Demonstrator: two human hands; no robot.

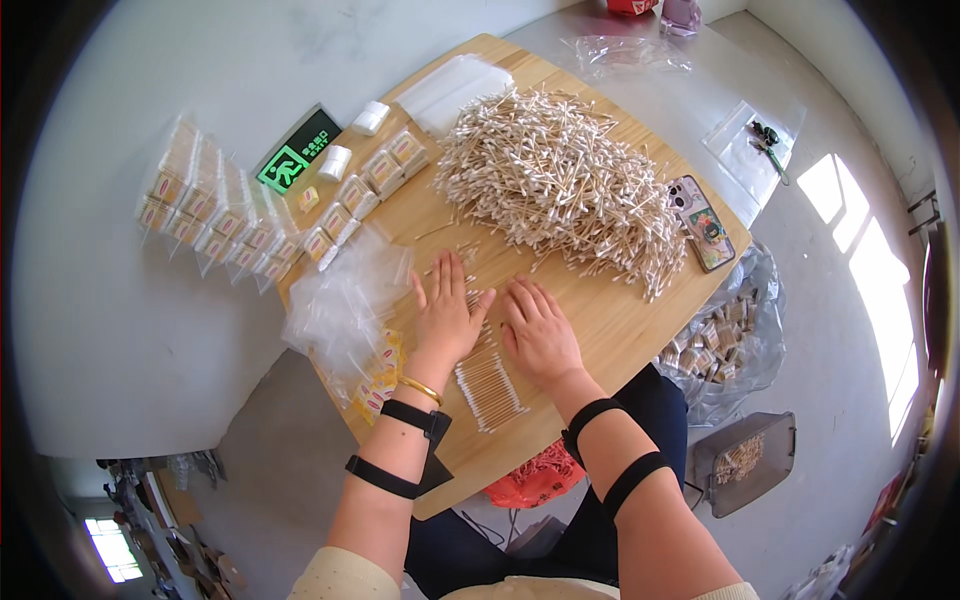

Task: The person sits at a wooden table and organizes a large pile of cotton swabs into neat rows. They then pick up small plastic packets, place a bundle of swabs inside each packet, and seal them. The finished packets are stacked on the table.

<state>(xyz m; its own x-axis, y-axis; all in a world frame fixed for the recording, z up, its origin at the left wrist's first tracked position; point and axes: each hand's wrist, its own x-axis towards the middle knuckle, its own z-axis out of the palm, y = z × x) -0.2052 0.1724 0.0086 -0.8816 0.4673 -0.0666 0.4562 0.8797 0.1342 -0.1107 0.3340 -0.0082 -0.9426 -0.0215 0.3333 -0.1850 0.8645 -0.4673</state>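
Note:
On the wooden table [610,320], a neat row of cotton swabs [490,388] lies side by side between my forearms. My left hand [448,318] rests at the row's upper left, fingers stretched out and the thumb toward the swabs. Across from it, my right hand [542,335] lies palm down at the row's upper right, fingers extended and slightly bent. Neither hand visibly grips anything. A few loose swabs show beyond my left fingertips. Farther off, a large heap of cotton swabs [560,180] covers the back of the table.
Clear plastic bags [350,300] and yellow printed labels [378,378] lie left of my left hand. Packed swab bundles [385,170] and stacked packs [205,200] stand farther left. A phone [702,225] lies at the right edge. Below are a bag of packs [762,345] and a grey bin [745,495].

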